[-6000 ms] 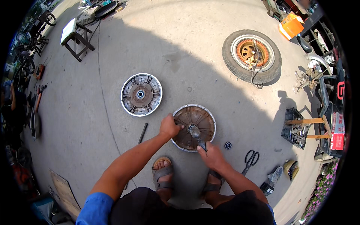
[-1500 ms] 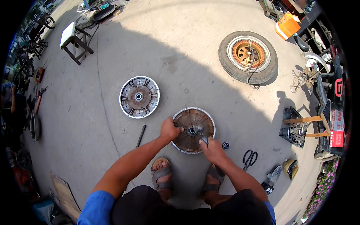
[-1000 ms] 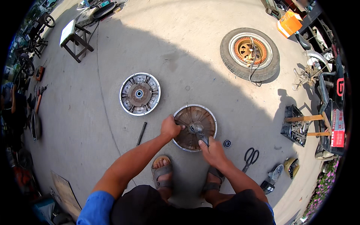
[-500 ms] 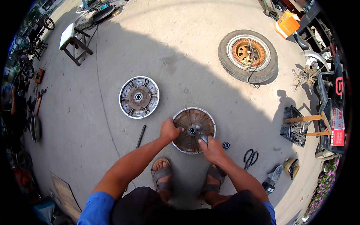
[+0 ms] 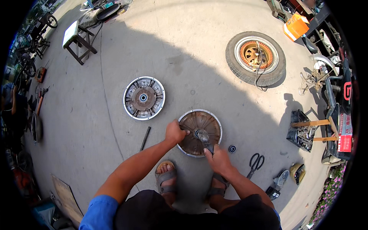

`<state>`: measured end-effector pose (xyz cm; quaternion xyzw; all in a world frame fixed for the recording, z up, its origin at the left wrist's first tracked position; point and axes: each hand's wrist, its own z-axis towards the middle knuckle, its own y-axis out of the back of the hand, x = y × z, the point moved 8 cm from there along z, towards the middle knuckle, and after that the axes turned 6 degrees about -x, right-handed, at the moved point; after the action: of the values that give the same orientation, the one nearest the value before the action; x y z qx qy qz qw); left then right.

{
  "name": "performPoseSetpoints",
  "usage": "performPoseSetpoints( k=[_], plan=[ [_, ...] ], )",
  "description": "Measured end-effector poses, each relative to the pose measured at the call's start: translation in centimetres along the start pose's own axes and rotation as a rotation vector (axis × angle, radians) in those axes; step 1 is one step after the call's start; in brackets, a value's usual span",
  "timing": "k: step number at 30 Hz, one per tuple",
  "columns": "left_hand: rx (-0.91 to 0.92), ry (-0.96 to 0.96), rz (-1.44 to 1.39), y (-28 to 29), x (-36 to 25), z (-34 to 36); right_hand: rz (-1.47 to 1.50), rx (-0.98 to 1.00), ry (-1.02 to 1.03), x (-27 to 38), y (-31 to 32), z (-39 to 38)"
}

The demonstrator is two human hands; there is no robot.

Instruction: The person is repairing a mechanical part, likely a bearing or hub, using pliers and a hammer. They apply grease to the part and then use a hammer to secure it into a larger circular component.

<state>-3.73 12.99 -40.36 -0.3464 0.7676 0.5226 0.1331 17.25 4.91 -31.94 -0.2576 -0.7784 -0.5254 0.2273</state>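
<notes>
A round, brown-stained wheel hub cover (image 5: 189, 147) with a silver rim lies on the ground before my feet. My left hand (image 5: 176, 132) is closed at its left edge, the thumb resting on the face; the curled fingers are partly hidden. In my right hand (image 5: 220, 158) is a hammer (image 5: 204, 137), its head right beside the ring-shaped bearing (image 5: 196, 133) at the cover's centre. Whether the hammer touches the bearing I cannot tell. A second hub cover (image 5: 133, 105), with a bearing in its middle, lies to the upper left.
A loose bearing (image 5: 232, 148), black-handled scissors (image 5: 255, 163) and a power tool (image 5: 273, 193) lie on the right. On the left is a dark rod (image 5: 145, 138). Farther off are a tyred wheel (image 5: 236, 65), a stool (image 5: 79, 41) and a black crate (image 5: 299, 134) of metal parts.
The hammer and my right hand have shifted slightly down and right, away from the bearing. My left hand keeps its place on the cover. The whole view has moved a little.
</notes>
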Motion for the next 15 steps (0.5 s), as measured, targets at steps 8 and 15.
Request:
performPoseSetpoints(
  k=[8,15],
  plan=[
    [-0.016,-0.021,-0.005,-0.4,0.2,0.4,0.071,-0.054,-0.045,0.4,1.7,1.4],
    [-0.010,0.008,-0.003,-0.1,0.3,0.1,0.092,-0.056,-0.015,1.1,1.4,1.4]
  ],
)
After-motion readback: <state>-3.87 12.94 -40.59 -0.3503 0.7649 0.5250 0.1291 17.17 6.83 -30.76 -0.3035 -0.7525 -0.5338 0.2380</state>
